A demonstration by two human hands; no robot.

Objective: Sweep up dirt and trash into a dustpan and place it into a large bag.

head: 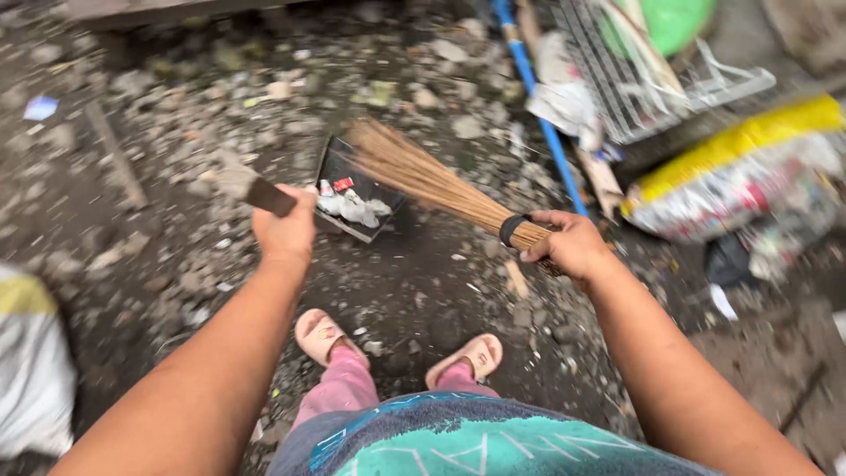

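Note:
My left hand point(286, 229) grips the dark handle of a black dustpan point(333, 169) that rests on the dirt ahead of my feet. White scraps of rubbish point(352, 208) lie in the pan. My right hand point(571, 244) is closed around the bound end of a stick broom point(423, 176), just behind its black band. The broom's thin tan bristles fan out toward the pan's far edge.
The ground is wet dark soil strewn with stones and litter. A blue pole point(538, 106), a white wire rack point(634, 84) and a yellow-and-white sack point(749, 172) lie at the right. Another white sack point(31, 361) sits at the left edge. My sandalled feet point(397, 348) stand below.

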